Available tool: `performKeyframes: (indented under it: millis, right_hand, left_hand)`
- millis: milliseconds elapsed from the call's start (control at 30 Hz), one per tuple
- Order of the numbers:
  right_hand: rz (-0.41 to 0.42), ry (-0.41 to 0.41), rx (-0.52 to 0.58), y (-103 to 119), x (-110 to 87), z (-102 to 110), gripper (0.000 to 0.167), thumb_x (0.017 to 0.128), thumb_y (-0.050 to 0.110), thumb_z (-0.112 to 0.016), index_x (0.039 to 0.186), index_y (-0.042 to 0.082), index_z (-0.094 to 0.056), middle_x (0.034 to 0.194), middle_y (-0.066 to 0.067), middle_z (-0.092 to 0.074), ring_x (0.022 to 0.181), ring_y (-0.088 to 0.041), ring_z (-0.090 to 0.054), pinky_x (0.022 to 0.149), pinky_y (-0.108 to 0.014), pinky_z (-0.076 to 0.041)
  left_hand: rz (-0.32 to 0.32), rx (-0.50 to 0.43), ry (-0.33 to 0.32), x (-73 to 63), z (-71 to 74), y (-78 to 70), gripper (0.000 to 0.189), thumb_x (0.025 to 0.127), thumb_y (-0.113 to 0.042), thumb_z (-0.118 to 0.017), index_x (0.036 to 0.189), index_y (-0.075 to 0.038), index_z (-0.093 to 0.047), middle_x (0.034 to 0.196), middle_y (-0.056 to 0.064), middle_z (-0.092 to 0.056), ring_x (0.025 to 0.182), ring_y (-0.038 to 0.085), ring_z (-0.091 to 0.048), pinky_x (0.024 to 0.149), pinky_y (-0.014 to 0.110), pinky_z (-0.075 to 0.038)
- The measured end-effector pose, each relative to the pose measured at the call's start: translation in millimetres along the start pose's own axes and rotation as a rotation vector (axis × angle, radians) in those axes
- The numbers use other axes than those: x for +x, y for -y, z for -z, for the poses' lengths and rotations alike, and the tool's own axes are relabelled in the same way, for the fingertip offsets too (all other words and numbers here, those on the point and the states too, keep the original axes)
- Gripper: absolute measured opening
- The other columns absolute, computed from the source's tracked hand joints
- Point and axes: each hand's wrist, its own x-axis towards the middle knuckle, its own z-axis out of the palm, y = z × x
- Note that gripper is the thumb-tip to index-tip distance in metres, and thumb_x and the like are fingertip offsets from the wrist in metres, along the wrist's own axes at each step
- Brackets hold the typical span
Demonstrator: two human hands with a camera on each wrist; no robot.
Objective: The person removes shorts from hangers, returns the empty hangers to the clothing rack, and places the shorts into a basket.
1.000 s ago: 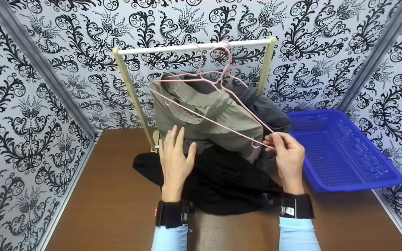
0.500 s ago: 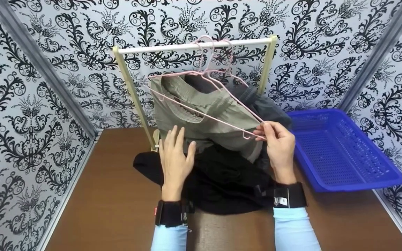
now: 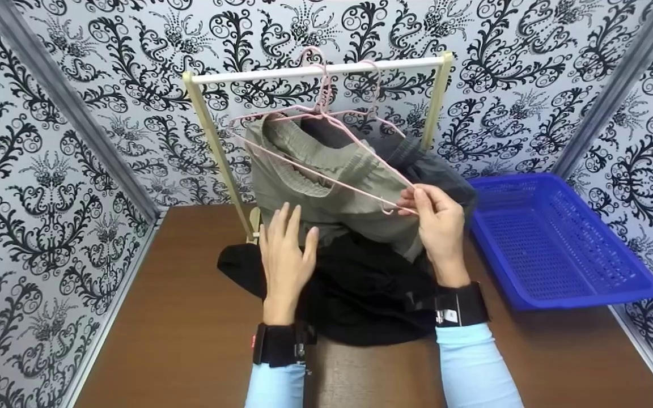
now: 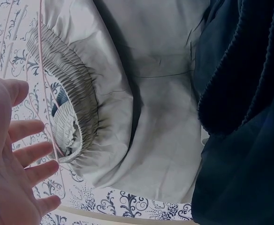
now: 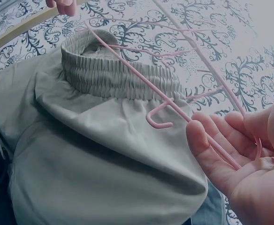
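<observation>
My right hand [image 3: 440, 229] grips the right corner of a pink clothes hanger [image 5: 167, 99], thumb and fingers around the wire. The hanger tilts toward me, its hook up at the rack's rail; whether it rests there is unclear. Behind its lower bar hangs an olive-grey garment with an elastic waistband [image 5: 113, 77]. My left hand [image 3: 287, 258] is held up with fingers spread, holding nothing, in front of that garment and above a black garment [image 3: 360, 306] heaped on the table. In the left wrist view the left fingers [image 4: 34, 152] are apart from the cloth.
A small rack with a white rail [image 3: 270, 75] and pale wooden posts stands at the back. A dark grey garment [image 3: 445, 173] hangs behind on another pink hanger. The blue basket [image 3: 581, 300] is to the right. Patterned walls enclose the brown table [image 3: 179, 317].
The right hand has moved left and slightly up with the hanger. The hanger's hook has shifted left along the rail. My left hand has stayed nearly still.
</observation>
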Motion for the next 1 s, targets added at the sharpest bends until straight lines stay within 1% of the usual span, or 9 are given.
performKeyframes:
  millis: [167,367,633,700,867,1000]
  right_hand:
    - [-0.001,0.034,-0.009,-1.2,0.3,-6.2,0.019,0.102,-0.009,-0.050,0.104,-0.023,-0.063,0.094,-0.026,-0.073,0.075,-0.017,-0.075,0.068,-0.029,-0.062]
    - [-0.002,0.077,-0.037,-6.5,0.7,-12.0,0.020,0.103,-0.008,-0.050,0.106,-0.024,-0.061,0.097,-0.033,-0.070,0.077,-0.017,-0.075,0.069,-0.031,-0.062]
    - [-0.025,0.111,-0.040,-9.1,2.9,-19.8,0.022,0.104,-0.007,-0.049,0.107,-0.025,-0.060,0.098,-0.035,-0.069,0.077,-0.017,-0.075,0.070,-0.031,-0.062]
    - [-0.025,0.118,-0.047,-8.6,3.9,-21.8,0.023,0.104,-0.007,-0.049,0.108,-0.026,-0.060,0.099,-0.037,-0.068,0.077,-0.017,-0.075,0.071,-0.031,-0.062]
    - [-0.010,0.140,-0.102,-7.6,5.1,-25.8,0.023,0.104,-0.008,-0.048,0.111,-0.027,-0.060,0.101,-0.043,-0.065,0.078,-0.014,-0.075,0.072,-0.031,-0.062]
    - [-0.004,0.158,-0.135,-10.7,4.9,-27.3,0.023,0.104,-0.008,-0.048,0.111,-0.026,-0.061,0.102,-0.043,-0.064,0.078,-0.013,-0.075,0.072,-0.030,-0.062]
  left_hand:
    - [-0.001,0.007,0.000,-0.1,-0.5,1.0,0.051,0.103,-0.034,-0.060,0.144,-0.005,-0.059,0.154,0.018,-0.051,0.145,0.038,-0.042,0.120,0.065,-0.022]
    - [0.007,0.014,0.012,-1.1,-1.7,2.5,0.051,0.103,-0.034,-0.060,0.144,-0.005,-0.059,0.154,0.018,-0.051,0.145,0.038,-0.042,0.121,0.065,-0.021]
    - [0.018,0.025,0.039,-4.3,-3.6,5.0,0.052,0.103,-0.035,-0.061,0.144,-0.004,-0.059,0.154,0.018,-0.050,0.145,0.039,-0.042,0.120,0.066,-0.021]
    - [0.022,0.032,0.048,-5.0,-4.0,5.4,0.052,0.103,-0.035,-0.061,0.145,-0.005,-0.059,0.154,0.018,-0.050,0.146,0.039,-0.042,0.120,0.066,-0.021]
    - [0.032,0.041,0.066,-5.7,-5.8,7.0,0.052,0.103,-0.035,-0.060,0.145,-0.005,-0.058,0.154,0.019,-0.050,0.146,0.039,-0.042,0.120,0.066,-0.021]
    - [0.042,0.043,0.079,-6.0,-5.5,7.4,0.052,0.103,-0.035,-0.061,0.146,-0.005,-0.058,0.154,0.019,-0.050,0.146,0.039,-0.041,0.120,0.066,-0.020]
